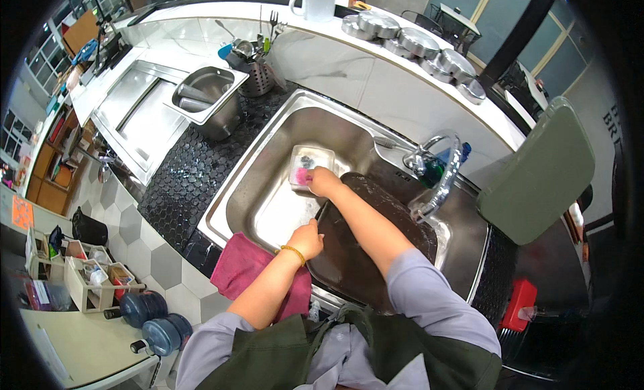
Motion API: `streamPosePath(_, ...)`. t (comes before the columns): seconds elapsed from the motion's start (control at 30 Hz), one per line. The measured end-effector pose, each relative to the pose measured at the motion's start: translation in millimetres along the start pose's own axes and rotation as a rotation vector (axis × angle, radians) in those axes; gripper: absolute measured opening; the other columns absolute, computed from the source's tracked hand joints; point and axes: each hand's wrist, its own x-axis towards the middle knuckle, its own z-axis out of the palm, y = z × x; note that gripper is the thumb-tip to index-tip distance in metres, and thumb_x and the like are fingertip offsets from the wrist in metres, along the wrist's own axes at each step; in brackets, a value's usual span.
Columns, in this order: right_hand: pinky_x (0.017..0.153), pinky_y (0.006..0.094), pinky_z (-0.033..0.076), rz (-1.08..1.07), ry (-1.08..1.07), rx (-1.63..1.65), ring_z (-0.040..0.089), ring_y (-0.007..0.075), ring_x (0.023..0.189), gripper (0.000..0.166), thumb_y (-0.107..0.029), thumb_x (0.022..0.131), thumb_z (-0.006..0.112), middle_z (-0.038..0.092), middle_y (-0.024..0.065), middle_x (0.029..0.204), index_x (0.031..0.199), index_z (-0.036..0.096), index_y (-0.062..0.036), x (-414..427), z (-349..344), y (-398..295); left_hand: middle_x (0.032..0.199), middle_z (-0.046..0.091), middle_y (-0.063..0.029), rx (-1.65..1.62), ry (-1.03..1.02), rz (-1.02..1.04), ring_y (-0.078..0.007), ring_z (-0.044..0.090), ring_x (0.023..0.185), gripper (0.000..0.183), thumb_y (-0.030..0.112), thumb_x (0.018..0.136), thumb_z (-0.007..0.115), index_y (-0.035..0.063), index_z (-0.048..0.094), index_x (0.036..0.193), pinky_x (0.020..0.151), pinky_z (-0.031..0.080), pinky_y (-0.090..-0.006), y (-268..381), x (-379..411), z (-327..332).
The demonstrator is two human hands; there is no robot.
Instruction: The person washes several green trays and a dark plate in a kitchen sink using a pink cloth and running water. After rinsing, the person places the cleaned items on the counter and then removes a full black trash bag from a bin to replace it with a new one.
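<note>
My right hand holds a pink sponge inside a clear plastic container in the steel sink. Suds and a dark object, too small to identify, are in the container. My left hand, with a yellow bracelet at the wrist, grips the dark handle of a utensil, perhaps a knife; how much of it lies behind my hand cannot be told. A large dark brown tray stands in the sink under my right forearm. A pink cloth hangs over the sink's front edge.
A curved chrome faucet rises at the sink's right rear. Right of it stands a green cutting board. Left of the sink are a steel pan and a perforated utensil holder. A white mug and round metal tins line the ledge.
</note>
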Motion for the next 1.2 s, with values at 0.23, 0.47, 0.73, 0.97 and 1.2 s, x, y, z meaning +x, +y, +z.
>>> streamPosePath(0.23, 0.079, 0.0395, 0.047, 0.047, -0.044, 0.080, 0.060, 0.0371, 0.092, 0.042, -0.014, 0.077, 0.060, 0.062, 0.0229, 0.093, 0.113, 0.042, -0.0045, 35.9, -1.3, 6.6, 0.087, 0.059, -0.0313, -0.059, 0.010, 0.033, -0.0448, 0.058, 0.087, 0.030, 0.013, 0.084, 0.053, -0.0082, 0.044, 0.103, 0.079, 0.045, -0.0483, -3.9, 2.3, 0.2)
streamPosePath(0.47, 0.075, 0.0347, 0.050, 0.047, 0.152, 0.864, 0.059, 0.0289, 0.087, 0.030, -0.012, 0.082, 0.054, 0.056, 0.0161, 0.100, 0.111, 0.049, -0.0097, -152.6, -63.8, -29.2, 0.092, 0.058, -0.0325, -0.285, 0.109, -0.007, -0.0465, 0.056, 0.090, 0.033, 0.022, 0.088, 0.048, -0.0071, 0.045, 0.103, 0.081, 0.043, -0.0487, -7.7, 12.1, 2.9)
streamPosePath(0.73, 0.075, 0.0476, 0.038, 0.348, 0.677, 0.064, 0.053, 0.0368, 0.089, 0.033, -0.024, 0.078, 0.062, 0.054, 0.0166, 0.097, 0.106, 0.056, -0.0071, -208.5, -26.9, 55.5, 0.084, 0.059, -0.0315, -0.291, 0.289, 0.080, -0.0480, 0.056, 0.082, 0.033, 0.027, 0.095, 0.039, -0.0010, 0.049, 0.109, 0.073, 0.044, -0.0524, 7.7, 4.5, 4.2)
streamPosePath(0.97, 0.062, 0.0365, 0.045, -0.389, 0.512, 0.236, 0.054, 0.0286, 0.070, 0.018, -0.005, 0.075, 0.062, 0.051, 0.0117, 0.079, 0.092, 0.056, -0.0023, -221.4, -1.0, -5.8, 0.077, 0.060, -0.0289, -0.259, 0.398, 0.077, -0.0467, 0.057, 0.077, 0.027, 0.018, 0.093, 0.039, -0.0004, 0.051, 0.108, 0.070, 0.045, -0.0519, 1.0, 1.1, -0.8)
streamPosePath(1.2, 0.076, 0.0399, 0.044, 0.183, 0.686, 0.174, 0.054, 0.0346, 0.086, 0.023, -0.009, 0.081, 0.057, 0.052, 0.0154, 0.095, 0.103, 0.062, -0.0092, -100.4, -7.6, 32.0, 0.082, 0.061, -0.0295, -0.272, 0.449, 0.142, -0.0438, 0.060, 0.079, 0.030, 0.016, 0.092, 0.041, -0.0023, 0.056, 0.111, 0.072, 0.047, -0.0492, 2.8, 8.1, 1.5)
